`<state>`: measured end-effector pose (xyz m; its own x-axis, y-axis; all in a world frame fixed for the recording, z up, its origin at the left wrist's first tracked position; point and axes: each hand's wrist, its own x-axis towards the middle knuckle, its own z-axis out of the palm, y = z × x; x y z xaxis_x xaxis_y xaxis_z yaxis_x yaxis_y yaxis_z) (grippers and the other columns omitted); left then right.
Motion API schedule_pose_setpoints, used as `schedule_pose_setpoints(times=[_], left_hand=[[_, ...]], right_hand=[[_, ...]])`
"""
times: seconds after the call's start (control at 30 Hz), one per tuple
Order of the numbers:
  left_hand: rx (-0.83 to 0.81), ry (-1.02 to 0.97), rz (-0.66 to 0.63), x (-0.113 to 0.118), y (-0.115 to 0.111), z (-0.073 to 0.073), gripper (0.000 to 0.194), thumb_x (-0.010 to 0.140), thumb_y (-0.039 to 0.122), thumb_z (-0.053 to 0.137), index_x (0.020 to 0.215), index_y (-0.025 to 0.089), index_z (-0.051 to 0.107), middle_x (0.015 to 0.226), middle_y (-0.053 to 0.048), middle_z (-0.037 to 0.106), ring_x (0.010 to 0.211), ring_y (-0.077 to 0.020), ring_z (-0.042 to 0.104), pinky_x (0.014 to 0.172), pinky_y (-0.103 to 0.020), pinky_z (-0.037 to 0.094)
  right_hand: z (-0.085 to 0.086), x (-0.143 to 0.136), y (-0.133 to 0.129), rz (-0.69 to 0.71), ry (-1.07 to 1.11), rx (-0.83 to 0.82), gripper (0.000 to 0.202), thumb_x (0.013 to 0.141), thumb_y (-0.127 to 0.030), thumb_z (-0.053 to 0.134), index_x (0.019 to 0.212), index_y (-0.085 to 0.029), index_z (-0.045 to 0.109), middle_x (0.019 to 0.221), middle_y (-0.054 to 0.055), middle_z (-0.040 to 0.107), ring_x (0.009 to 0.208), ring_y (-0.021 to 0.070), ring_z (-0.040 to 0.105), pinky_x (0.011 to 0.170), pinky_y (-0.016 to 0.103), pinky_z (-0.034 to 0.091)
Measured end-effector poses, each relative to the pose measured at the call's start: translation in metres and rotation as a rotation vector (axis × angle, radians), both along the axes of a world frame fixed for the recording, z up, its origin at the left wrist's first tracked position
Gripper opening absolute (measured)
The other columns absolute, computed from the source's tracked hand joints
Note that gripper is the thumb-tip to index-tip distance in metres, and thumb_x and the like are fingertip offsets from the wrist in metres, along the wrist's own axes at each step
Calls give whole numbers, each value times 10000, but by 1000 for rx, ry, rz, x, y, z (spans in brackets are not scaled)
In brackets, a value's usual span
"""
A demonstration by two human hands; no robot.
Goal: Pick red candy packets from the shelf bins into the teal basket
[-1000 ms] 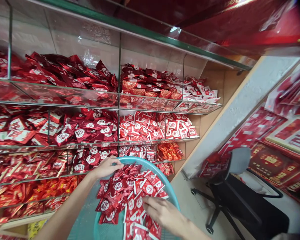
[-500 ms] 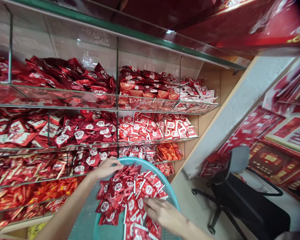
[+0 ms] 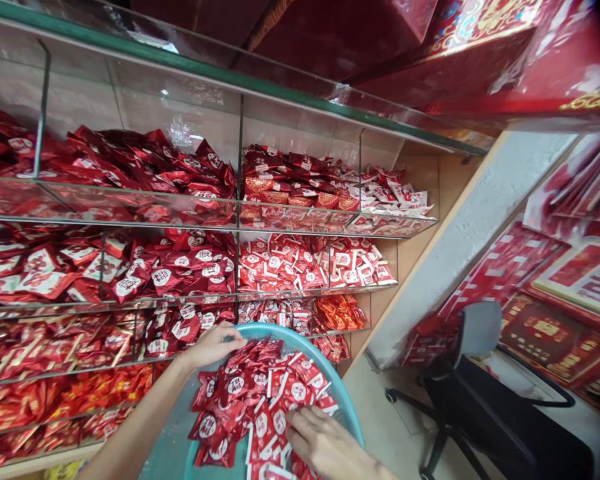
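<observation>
A round turquoise plastic basket (image 3: 347, 407) holds a heap of small sealed packets. My left hand (image 3: 213, 345) is closed over the basket's far-left rim, its thumb and fingers close together. Dark red packets (image 3: 230, 393) with white round labels lie in the left half of the heap. Lighter red-and-white packets (image 3: 297, 390) fill the right half. Among these, my right hand (image 3: 320, 437) rests with its fingers curled down and pressed together on the packets. Its fingertips are partly hidden there.
Glass-fronted shelves (image 3: 180, 217) full of red packets rise just beyond the basket. Big red boxes (image 3: 340, 47) stand on the glass overhead. At the right is a black wheeled chair (image 3: 500, 400). Red decorated goods (image 3: 545, 333) line the wall behind it.
The shelves and basket sit slightly lower in view as the camera has tilted. Both hands keep nearly the same place, left at the rim and right in the packets.
</observation>
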<state>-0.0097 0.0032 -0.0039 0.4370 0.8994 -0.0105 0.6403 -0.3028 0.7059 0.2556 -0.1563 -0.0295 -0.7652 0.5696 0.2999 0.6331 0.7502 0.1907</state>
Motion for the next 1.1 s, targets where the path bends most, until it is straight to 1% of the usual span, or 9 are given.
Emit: schedule_pose_setpoints(times=[0.3, 0.37, 0.43, 0.53, 0.63, 0.7, 0.8, 0.97, 1.1], left_hand=[[-20, 9, 4, 1, -4, 7, 419, 707, 603, 488, 727, 231, 680, 927, 0, 626, 924, -204, 545, 867, -276, 370], [-20, 12, 3, 1, -4, 7, 426, 708, 608, 483, 726, 231, 680, 926, -1, 623, 916, -201, 546, 867, -279, 370], [-12, 17, 1, 1, -4, 6, 421, 714, 604, 482, 724, 232, 678, 923, 0, 620, 911, -196, 545, 870, -277, 366], [-4, 12, 0, 0, -3, 2, 409, 719, 594, 483, 728, 234, 677, 927, 2, 623, 909, -187, 544, 869, -271, 363], [-2, 11, -1, 0, -2, 0, 408, 723, 591, 479, 734, 233, 676, 926, 2, 627, 910, -187, 541, 867, -273, 365], [-3, 19, 2, 0, -2, 0, 402, 725, 586, 479, 741, 237, 677, 927, 1, 629, 909, -188, 540, 864, -276, 365], [-9, 16, 3, 0, -2, 0, 401, 720, 589, 484, 743, 241, 681, 946, -3, 625, 926, -192, 537, 872, -277, 362], [-16, 13, 6, 0, -2, 0, 433, 706, 618, 480, 745, 237, 681, 941, -6, 618, 923, -196, 541, 881, -280, 365], [-24, 11, 6, -1, -1, 0, 442, 715, 612, 478, 783, 228, 686, 943, -15, 613, 922, -200, 541, 872, -286, 368]], right_hand=[[6, -1, -3, 27, -30, -27, 83, 854, -222, 493, 853, -162, 551, 919, 36, 605, 769, 152, 545, 720, 264, 459], [11, -1, -3, 41, -30, -41, 95, 856, -239, 493, 860, -164, 551, 922, 36, 606, 773, 154, 546, 720, 267, 462], [23, -2, -2, 50, -4, -75, 97, 863, -234, 480, 881, -170, 551, 940, 34, 604, 793, 154, 548, 729, 271, 462], [54, -2, 11, 4, 138, -118, 146, 871, -179, 443, 976, -179, 546, 1014, 41, 597, 866, 162, 549, 779, 293, 457], [90, -1, 43, -36, 401, -162, 233, 875, -148, 407, 1072, -175, 527, 1083, 64, 572, 967, 162, 530, 845, 296, 438], [111, 0, 73, -78, 627, -131, 224, 882, -163, 393, 1045, -177, 545, 1037, 67, 579, 980, 159, 526, 856, 295, 430], [134, 0, 125, -184, 777, -53, 212, 866, -185, 409, 1000, -182, 574, 986, 65, 595, 925, 166, 546, 836, 305, 428], [158, -7, 200, -527, 898, -41, 233, 821, -262, 471, 974, -144, 601, 952, 86, 625, 856, 182, 573, 815, 297, 413], [166, -13, 235, -654, 960, -68, 258, 817, -293, 453, 868, -118, 636, 885, 138, 644, 844, 219, 592, 770, 308, 416]])
